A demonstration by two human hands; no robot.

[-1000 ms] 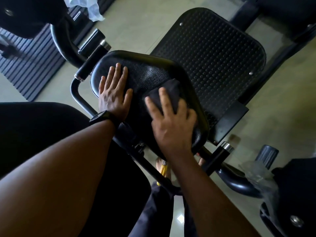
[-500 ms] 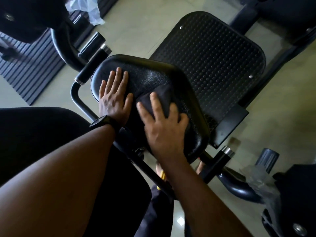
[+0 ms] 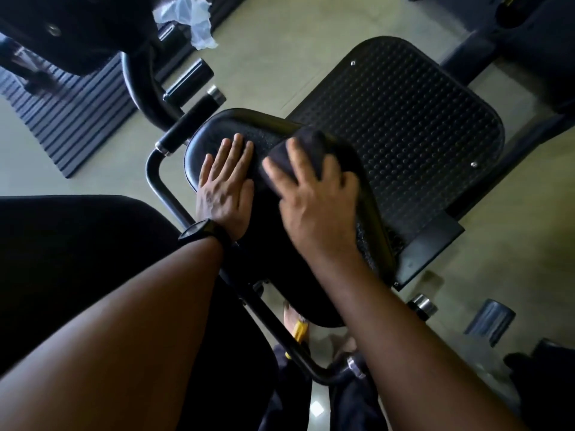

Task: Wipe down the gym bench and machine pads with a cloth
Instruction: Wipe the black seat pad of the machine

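A black padded machine seat (image 3: pixel 217 132) fills the middle of the head view. My left hand (image 3: pixel 225 186) lies flat on its left side, fingers straight, a black watch on the wrist. My right hand (image 3: pixel 317 206) presses a dark cloth (image 3: pixel 306 147) onto the far right part of the pad, fingers spread over the cloth. The hand is slightly blurred. Most of the cloth sits under my palm and fingers; only its far end shows.
A studded black footplate (image 3: pixel 404 132) lies beyond the seat. Black frame tubes (image 3: pixel 155 178) and handles (image 3: pixel 189 122) flank the pad. Another black pad (image 3: pixel 62 259) is at the left, a ribbed mat (image 3: pixel 71 126) and crumpled plastic (image 3: pixel 193 14) at the far left.
My right hand has slid the cloth away from me, up toward the pad's far edge. My left hand has stayed flat on the pad.
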